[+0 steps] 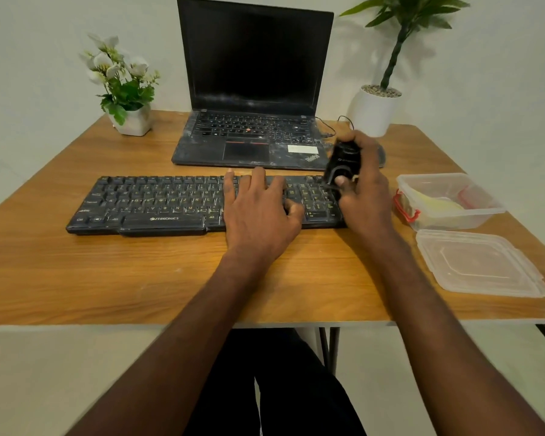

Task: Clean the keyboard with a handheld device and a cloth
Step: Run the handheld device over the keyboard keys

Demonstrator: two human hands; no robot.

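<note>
We press our left hand [258,209] flat, fingers spread, on the keyboard [158,204]; our right hand [364,184] grips the handheld device [340,163] (black) over its right end.

Plain pale wall [44,33] sitting behind a wooden desk [107,278] on thin black metal legs [329,347]. Light-coloured floor [60,372] showing underneath, soft even light everywhere.

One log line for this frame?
left hand: flat on keyboard | right hand: grips device over keyboard's right end
</note>
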